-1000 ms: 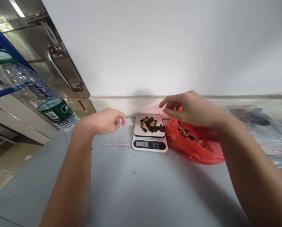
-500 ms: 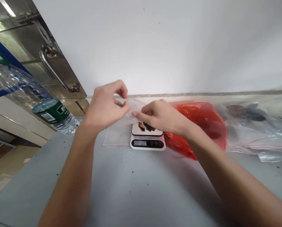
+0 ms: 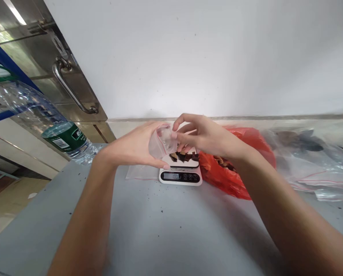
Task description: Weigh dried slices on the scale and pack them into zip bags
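Note:
A small white scale (image 3: pixel 180 177) reading 10.0 stands near the wall, with several dark dried pieces (image 3: pixel 183 156) on its top. Above its left side, my left hand (image 3: pixel 137 147) curves around a clear zip bag (image 3: pixel 159 143), whose mouth with a red line gapes toward the right. My right hand (image 3: pixel 196 134) is at the bag's right edge, thumb and fingers curled and apart, over the pieces; whether its fingertips touch the plastic is hard to tell. Another flat clear bag (image 3: pixel 141 173) lies left of the scale, partly under my left hand.
Right of the scale lies an open red plastic bag (image 3: pixel 237 184) with dried pieces inside. Clear bags (image 3: pixel 317 168) lie farther right. A water bottle (image 3: pixel 63 136) is at the left, near a metal door handle (image 3: pixel 70 90). The white wall (image 3: pixel 202 57) rises behind.
The clear bag, pinched between both hands before, now has its mouth open inside my left hand. My left fingers have spread around it; my right fingers have loosened and moved slightly right.

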`<action>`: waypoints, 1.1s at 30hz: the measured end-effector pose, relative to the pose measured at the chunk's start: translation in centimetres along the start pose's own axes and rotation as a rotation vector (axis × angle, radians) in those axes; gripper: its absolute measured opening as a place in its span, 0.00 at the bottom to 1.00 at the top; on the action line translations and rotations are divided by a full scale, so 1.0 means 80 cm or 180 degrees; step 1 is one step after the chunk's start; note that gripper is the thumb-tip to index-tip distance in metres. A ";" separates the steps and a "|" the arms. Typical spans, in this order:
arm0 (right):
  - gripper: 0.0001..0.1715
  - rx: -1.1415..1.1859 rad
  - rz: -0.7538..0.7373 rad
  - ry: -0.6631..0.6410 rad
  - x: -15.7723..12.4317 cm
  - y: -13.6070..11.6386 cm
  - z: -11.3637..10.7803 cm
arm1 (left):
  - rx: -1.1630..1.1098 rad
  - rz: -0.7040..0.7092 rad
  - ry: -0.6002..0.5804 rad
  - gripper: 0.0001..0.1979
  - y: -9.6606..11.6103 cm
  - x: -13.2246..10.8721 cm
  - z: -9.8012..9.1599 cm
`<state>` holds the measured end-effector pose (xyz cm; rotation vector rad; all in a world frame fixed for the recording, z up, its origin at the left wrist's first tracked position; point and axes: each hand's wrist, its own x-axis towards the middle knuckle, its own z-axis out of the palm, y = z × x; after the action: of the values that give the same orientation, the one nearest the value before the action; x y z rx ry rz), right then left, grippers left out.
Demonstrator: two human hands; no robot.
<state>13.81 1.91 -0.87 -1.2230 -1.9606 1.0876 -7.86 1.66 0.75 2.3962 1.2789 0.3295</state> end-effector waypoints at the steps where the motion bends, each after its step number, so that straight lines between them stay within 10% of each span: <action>1: 0.09 -0.0264 0.0192 0.0214 0.000 0.000 -0.002 | 0.0074 -0.0179 -0.0021 0.47 -0.003 -0.002 -0.003; 4: 0.15 -0.1366 0.0673 0.0600 0.002 0.002 -0.004 | 0.0254 -0.0616 -0.0110 0.46 -0.011 -0.006 -0.008; 10: 0.25 -0.2065 0.1049 -0.0127 0.008 0.012 0.004 | 0.0422 -0.0952 -0.0428 0.36 -0.011 -0.005 -0.005; 33: 0.07 -0.1589 0.0979 -0.0235 0.018 0.029 0.027 | 0.0401 -0.0955 -0.0582 0.30 -0.001 -0.001 0.000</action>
<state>12.50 3.08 -3.89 -1.8176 -2.2317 0.8090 -8.03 1.63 0.72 2.2266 1.5818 -0.0579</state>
